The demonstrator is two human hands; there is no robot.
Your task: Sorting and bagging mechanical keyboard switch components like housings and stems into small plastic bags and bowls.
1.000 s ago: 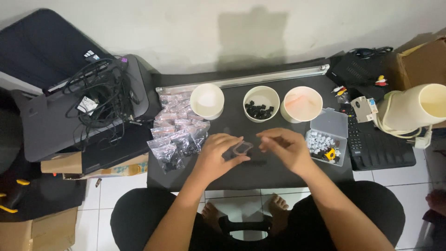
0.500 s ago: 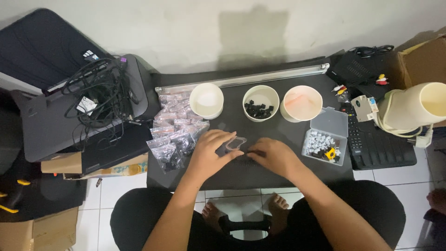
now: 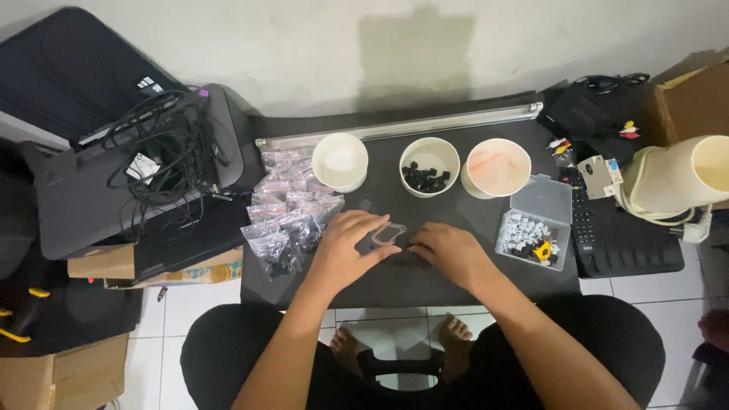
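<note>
Left hand (image 3: 345, 247) and right hand (image 3: 448, 250) side by side on black mat (image 3: 425, 285), fingers curled loosely around small clear plastic bag (image 3: 387, 233) pinched between them. Filled bags (image 3: 285, 216) left of left hand. Three cups beyond: middle bowl (image 3: 430, 165) holding black parts.

The low table (image 3: 425, 281) is covered in plain matte black. Three paper bowls stand on it: the left bowl (image 3: 339, 161) is white inside, the middle bowl (image 3: 430, 165) cream and holding black pieces, the right bowl (image 3: 498, 166) white with a pinkish tint. The small bags (image 3: 285, 216) are clear with black bits inside. The plastic box (image 3: 535, 222) is clear, holding white parts and one yellow one. The floor tiles (image 3: 190, 292) are white
</note>
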